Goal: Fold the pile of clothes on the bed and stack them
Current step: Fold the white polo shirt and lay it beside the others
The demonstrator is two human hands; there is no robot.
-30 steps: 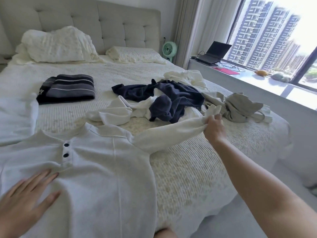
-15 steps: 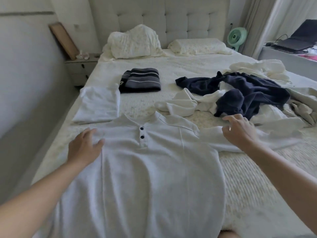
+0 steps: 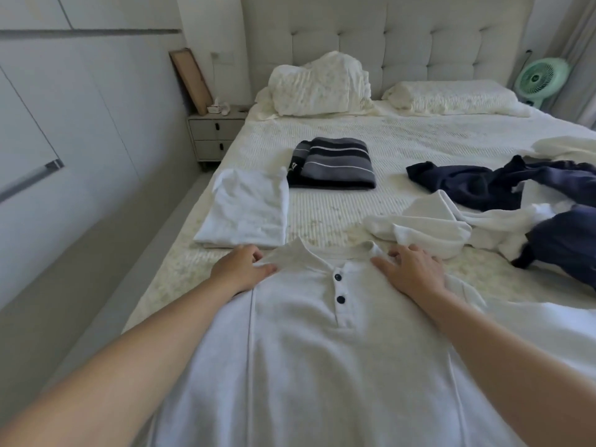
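Tufted headboard (image 3: 409, 43), nightstand (image 3: 214, 132), fan (image 3: 537, 79)

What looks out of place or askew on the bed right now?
Nothing looks damaged or spilled. The white henley shirt lies flat, with the left hand and right hand on its shoulders. The folded white shirt and folded striped garment sit side by side, not stacked. The unfolded pile remains tangled at right.
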